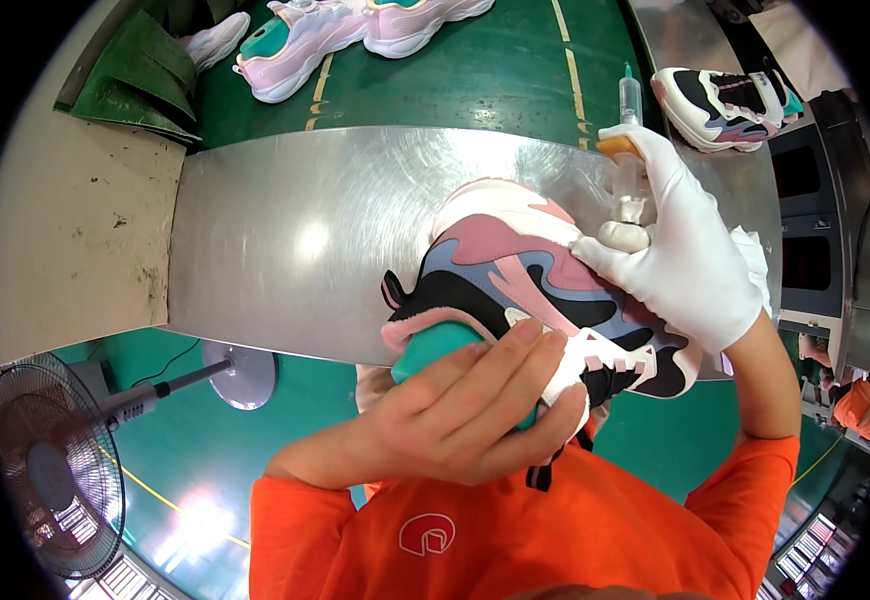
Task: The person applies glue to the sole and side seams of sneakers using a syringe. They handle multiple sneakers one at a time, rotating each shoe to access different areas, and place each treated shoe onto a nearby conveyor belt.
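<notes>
Clasping w/ curled bare L hand (455, 415): chunky mauve-black-white fabric sneaker (537, 272), under fingers, against white-gloved R hand (690, 250). In latter, pinching slim clear plastic syringe (631, 102); can't tell exact grip. Should handle light, soft-uppered, stiff-soled; hold by heel.

Brushed metal on the workbench (275, 230), glossy and throwing back bright glare! The sneaker (480, 232) shows smooth, matt panels and a soft, fuzzy-looking pink collar (435, 318); smooth, plastic-looking teal for the shoe last (433, 346). Clear, shiny plastic on the syringe (630, 100), soft matt cloth on the white glove (700, 250)! Glossy green on the conveyor belt (455, 95), matt orange cloth on the T-shirt (575, 520), smooth but scuffed cream panel (85, 230).
</notes>
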